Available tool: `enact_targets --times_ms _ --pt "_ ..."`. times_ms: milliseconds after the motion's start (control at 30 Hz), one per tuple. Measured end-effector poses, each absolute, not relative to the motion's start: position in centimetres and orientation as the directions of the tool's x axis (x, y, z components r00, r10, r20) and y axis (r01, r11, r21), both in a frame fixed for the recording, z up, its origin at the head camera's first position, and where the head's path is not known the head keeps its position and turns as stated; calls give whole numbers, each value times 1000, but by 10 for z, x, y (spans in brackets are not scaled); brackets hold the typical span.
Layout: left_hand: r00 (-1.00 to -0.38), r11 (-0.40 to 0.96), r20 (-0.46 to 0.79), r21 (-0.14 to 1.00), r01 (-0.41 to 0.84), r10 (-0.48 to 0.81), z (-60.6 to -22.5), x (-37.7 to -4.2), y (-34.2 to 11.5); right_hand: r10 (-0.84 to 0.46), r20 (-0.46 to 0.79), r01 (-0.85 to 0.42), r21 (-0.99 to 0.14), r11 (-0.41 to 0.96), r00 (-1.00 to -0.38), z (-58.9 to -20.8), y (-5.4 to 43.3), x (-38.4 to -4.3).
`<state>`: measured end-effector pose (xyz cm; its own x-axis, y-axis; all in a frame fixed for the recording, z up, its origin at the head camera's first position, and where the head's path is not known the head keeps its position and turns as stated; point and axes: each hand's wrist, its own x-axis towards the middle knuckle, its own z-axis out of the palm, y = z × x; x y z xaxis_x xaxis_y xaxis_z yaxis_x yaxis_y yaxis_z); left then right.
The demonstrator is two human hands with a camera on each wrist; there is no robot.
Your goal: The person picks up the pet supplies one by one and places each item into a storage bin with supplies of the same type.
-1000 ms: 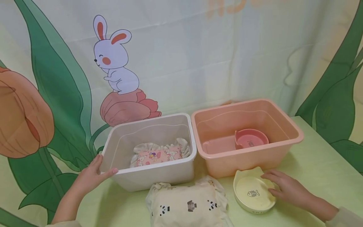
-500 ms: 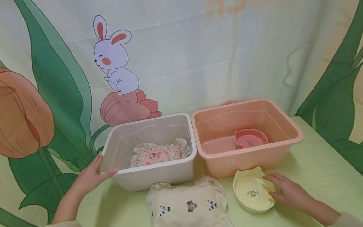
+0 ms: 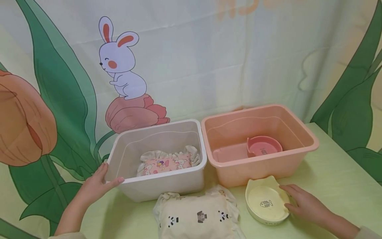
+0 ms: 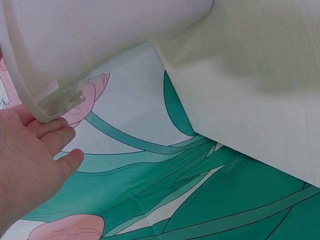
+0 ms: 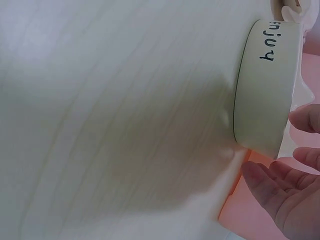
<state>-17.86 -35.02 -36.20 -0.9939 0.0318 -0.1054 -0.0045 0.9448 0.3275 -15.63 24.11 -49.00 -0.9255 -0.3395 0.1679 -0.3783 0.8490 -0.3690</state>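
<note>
1. A fabric backdrop (image 3: 185, 59) printed with tulips and a rabbit hangs behind the peach plastic tub (image 3: 259, 169).
2. The pale green tabletop (image 3: 337, 172) lies beneath the peach tub.
3. The peach tub is the landmark, standing upright.
4. A white plastic tub (image 3: 161, 185) stands left of the peach tub, rims side by side.
5. A cream frilled pillow (image 3: 198, 212) with panda and dog prints lies in front and left of the peach tub.
6. A pink frilled pillow (image 3: 167, 163) with rabbit prints sits left of the peach tub, inside the white tub.
7. The left hand (image 3: 96, 186) is far left of the peach tub; its extended fingers and thumb rest around the white tub's near-left corner.
8. The right hand (image 3: 307, 202) is in front and right of the peach tub, fingers relaxed and parted at the yellow bowl's right rim, not clasping it; exact contact is hard to tell.
9. The yellow cat-eared bowl (image 3: 267, 202), fishbone inside, "Enjoy" outside, sits upright just in front of the peach tub.
10. A pink bowl (image 3: 264, 145) rests inside the peach tub, toward its right.
</note>
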Motion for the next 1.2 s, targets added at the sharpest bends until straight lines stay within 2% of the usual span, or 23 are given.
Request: enact_targets --times_ms 267,533,733,1200 --pt "-993 945 -116 327 -8 32 -363 -178 -350 -319 140 -348 -404 846 -938 -492 240 -153" --pt "-992 945 -124 328 -10 32 -361 -177 -350 -275 59 -270 -456 848 -960 -493 239 -153" --pt "-991 944 -130 329 -16 29 -361 -177 -350 -265 117 -289 -443 849 -957 -494 238 -150" --pt "-990 943 -138 334 -20 28 -361 -177 -350 -219 138 -257 -437 862 -966 -497 230 -149"
